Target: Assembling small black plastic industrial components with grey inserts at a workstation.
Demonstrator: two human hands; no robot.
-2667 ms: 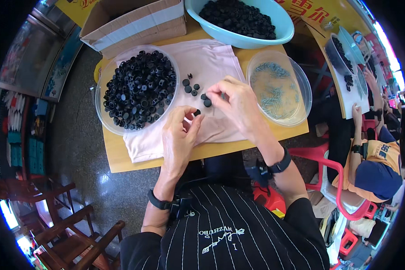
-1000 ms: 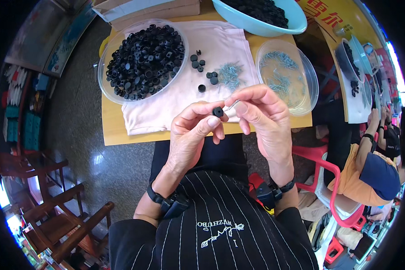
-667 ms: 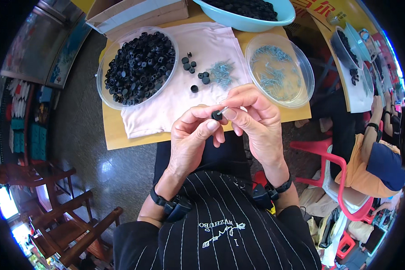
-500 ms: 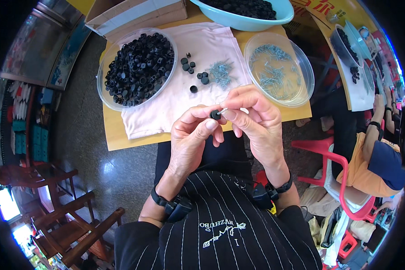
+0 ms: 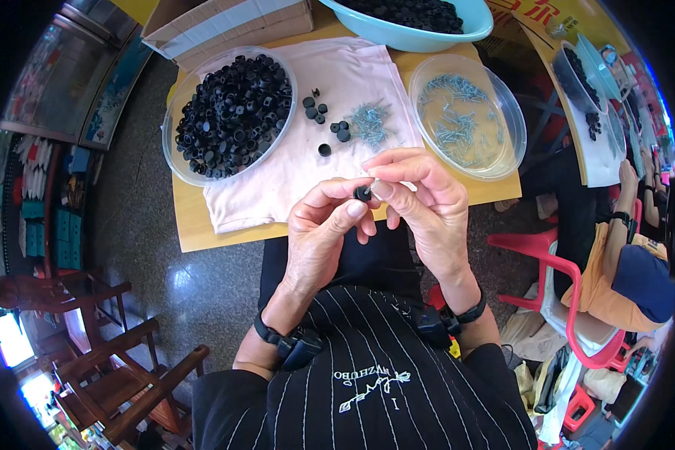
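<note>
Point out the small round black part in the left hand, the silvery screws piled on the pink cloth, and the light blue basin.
Small round black part (image 5: 361,193), head view: its visible middle.
Piled silvery metal screws (image 5: 369,124), head view: the pile's middle.
Light blue plastic basin (image 5: 414,40), head view: its outer wall.

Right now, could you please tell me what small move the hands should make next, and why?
Probably the right hand should gently work the silvery screw into the small black part: its metal shows between the right hand and that part, which the left hand pinches.
</note>
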